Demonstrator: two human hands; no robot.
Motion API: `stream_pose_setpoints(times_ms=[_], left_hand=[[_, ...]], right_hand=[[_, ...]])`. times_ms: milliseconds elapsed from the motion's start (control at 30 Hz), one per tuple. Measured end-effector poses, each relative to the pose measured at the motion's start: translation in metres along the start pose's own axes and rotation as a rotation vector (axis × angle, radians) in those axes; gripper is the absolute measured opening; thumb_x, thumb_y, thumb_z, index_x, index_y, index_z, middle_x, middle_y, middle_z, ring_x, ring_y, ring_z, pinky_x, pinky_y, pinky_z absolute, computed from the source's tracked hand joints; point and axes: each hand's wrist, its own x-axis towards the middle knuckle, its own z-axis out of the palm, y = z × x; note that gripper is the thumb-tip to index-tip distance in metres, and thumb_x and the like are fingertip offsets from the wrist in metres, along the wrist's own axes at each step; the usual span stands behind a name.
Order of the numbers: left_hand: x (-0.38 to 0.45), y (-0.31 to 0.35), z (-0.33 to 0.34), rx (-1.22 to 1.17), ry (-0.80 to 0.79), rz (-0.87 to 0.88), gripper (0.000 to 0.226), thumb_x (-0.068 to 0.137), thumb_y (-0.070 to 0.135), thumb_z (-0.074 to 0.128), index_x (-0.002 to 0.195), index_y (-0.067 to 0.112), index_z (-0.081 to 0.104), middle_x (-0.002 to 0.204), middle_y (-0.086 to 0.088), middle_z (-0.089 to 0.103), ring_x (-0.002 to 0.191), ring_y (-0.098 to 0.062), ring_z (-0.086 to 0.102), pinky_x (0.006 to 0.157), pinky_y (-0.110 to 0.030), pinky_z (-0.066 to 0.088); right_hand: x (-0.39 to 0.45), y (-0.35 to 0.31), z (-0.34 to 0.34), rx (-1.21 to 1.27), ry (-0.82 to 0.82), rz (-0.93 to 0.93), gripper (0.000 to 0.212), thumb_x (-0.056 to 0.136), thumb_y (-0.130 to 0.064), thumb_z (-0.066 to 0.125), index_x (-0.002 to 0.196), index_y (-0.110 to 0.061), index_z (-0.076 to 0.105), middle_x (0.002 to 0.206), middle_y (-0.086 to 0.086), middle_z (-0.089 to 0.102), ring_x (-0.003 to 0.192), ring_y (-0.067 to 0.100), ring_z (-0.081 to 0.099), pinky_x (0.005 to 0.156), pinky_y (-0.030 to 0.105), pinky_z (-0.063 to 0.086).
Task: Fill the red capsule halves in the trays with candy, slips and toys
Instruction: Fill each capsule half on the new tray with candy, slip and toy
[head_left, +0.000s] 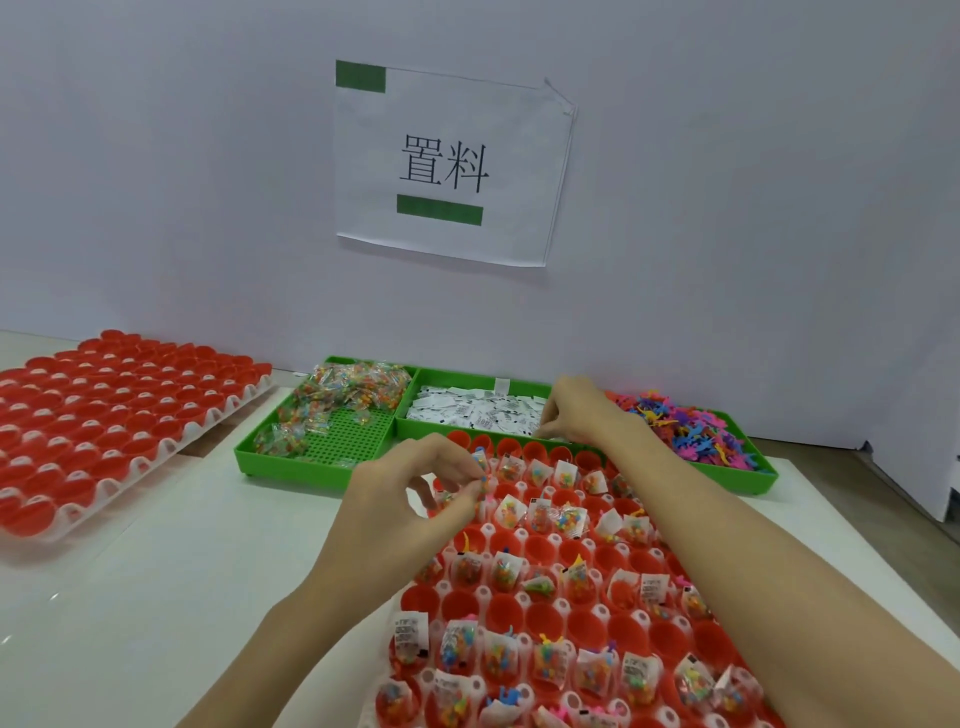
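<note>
In the lower right tray of red capsule halves (582, 582) many are filled and many empty, the upper left tray (104, 415) is untouched, while the left hand (415, 493) pinches a candy packet (480, 480) and the right hand (576, 410) pinches slips (478, 410).

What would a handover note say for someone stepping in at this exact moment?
Left hand pinches a candy packet over the near capsule tray. Right hand pinches at the paper slips in the middle green bin. Candy bin left, toy bin right.
Done: many near-tray capsules hold candy, slips, toys.
Left: scattered empty red halves there, plus the whole far-left tray, apparently unfilled.
</note>
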Motion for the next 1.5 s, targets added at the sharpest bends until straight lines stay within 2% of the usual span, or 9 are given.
stream_pose_setpoints(times_ms=[267, 467, 600, 700, 933, 1067, 1200, 1367, 1500], left_hand=[[-0.001, 0.000, 0.002, 0.010, -0.019, 0.005, 0.022, 0.085, 0.005, 0.078, 0.088, 0.026, 0.073, 0.085, 0.010, 0.073, 0.085, -0.015, 0.069, 0.064, -0.017, 0.050], [-0.001, -0.002, 0.002, 0.027, -0.015, -0.038, 0.020, 0.085, 0.004, 0.078, 0.087, 0.024, 0.073, 0.084, 0.011, 0.073, 0.084, -0.014, 0.069, 0.063, -0.018, 0.052], [-0.002, -0.003, 0.003, 0.027, -0.014, -0.067, 0.020, 0.085, 0.004, 0.078, 0.088, 0.022, 0.074, 0.084, 0.012, 0.074, 0.084, -0.011, 0.070, 0.063, -0.021, 0.053], [-0.002, -0.004, 0.003, 0.029, -0.010, -0.072, 0.019, 0.085, 0.004, 0.079, 0.088, 0.023, 0.074, 0.084, 0.012, 0.074, 0.083, -0.011, 0.070, 0.063, -0.020, 0.054], [-0.002, -0.003, 0.005, -0.049, 0.004, -0.132, 0.013, 0.088, 0.011, 0.078, 0.095, 0.022, 0.074, 0.087, 0.011, 0.077, 0.085, -0.010, 0.074, 0.072, -0.024, 0.058], [-0.002, 0.000, 0.006, -0.212, -0.008, -0.204, 0.011, 0.087, 0.011, 0.079, 0.097, 0.015, 0.076, 0.085, 0.000, 0.079, 0.081, -0.017, 0.077, 0.079, -0.037, 0.062], [-0.004, 0.005, 0.009, -0.251, -0.037, -0.193, 0.011, 0.084, 0.011, 0.082, 0.094, 0.016, 0.080, 0.088, -0.001, 0.079, 0.084, -0.018, 0.077, 0.082, -0.037, 0.062], [-0.006, 0.010, 0.016, -0.248, -0.016, -0.153, 0.013, 0.082, 0.012, 0.083, 0.091, 0.021, 0.080, 0.097, -0.002, 0.073, 0.080, -0.022, 0.076, 0.077, -0.031, 0.061], [-0.010, 0.014, 0.019, -0.235, -0.009, -0.129, 0.012, 0.083, 0.015, 0.083, 0.092, 0.022, 0.078, 0.093, 0.000, 0.076, 0.084, -0.020, 0.075, 0.075, -0.031, 0.061]], right_hand=[[0.004, 0.002, 0.000, 0.005, -0.021, 0.017, 0.013, 0.089, -0.009, 0.077, 0.100, -0.002, 0.078, 0.104, 0.011, 0.076, 0.094, 0.022, 0.070, 0.088, 0.032, 0.058], [-0.004, 0.015, 0.004, 0.201, 0.051, 0.025, 0.012, 0.089, -0.016, 0.077, 0.093, -0.004, 0.079, 0.088, 0.002, 0.073, 0.088, 0.018, 0.068, 0.072, 0.025, 0.052], [-0.008, 0.022, 0.004, 0.263, 0.126, 0.028, 0.019, 0.094, -0.021, 0.072, 0.107, -0.007, 0.078, 0.113, 0.009, 0.074, 0.101, 0.021, 0.067, 0.089, 0.033, 0.054], [-0.014, 0.028, 0.006, 0.320, 0.186, 0.016, 0.019, 0.096, -0.020, 0.070, 0.109, -0.009, 0.078, 0.117, 0.008, 0.074, 0.099, 0.017, 0.066, 0.089, 0.029, 0.051], [-0.052, 0.020, 0.000, 0.573, 0.419, -0.006, 0.013, 0.090, -0.019, 0.077, 0.099, -0.009, 0.077, 0.086, 0.002, 0.077, 0.078, 0.013, 0.072, 0.075, 0.026, 0.056], [-0.099, -0.010, -0.010, 0.751, 0.306, -0.147, 0.012, 0.089, -0.028, 0.078, 0.096, -0.019, 0.079, 0.084, -0.005, 0.078, 0.078, 0.008, 0.074, 0.073, 0.021, 0.057], [-0.144, -0.043, -0.009, 0.720, 0.172, -0.310, 0.006, 0.093, -0.022, 0.074, 0.096, -0.021, 0.078, 0.087, -0.005, 0.077, 0.074, 0.015, 0.073, 0.073, 0.025, 0.060], [-0.174, -0.054, -0.007, 0.689, 0.218, -0.282, 0.014, 0.096, -0.016, 0.069, 0.102, -0.024, 0.079, 0.080, -0.009, 0.074, 0.071, 0.010, 0.071, 0.074, 0.027, 0.061], [-0.184, -0.048, -0.009, 0.632, 0.237, -0.252, 0.018, 0.099, -0.023, 0.065, 0.105, -0.032, 0.078, 0.092, -0.020, 0.073, 0.087, 0.001, 0.069, 0.079, 0.023, 0.057]])
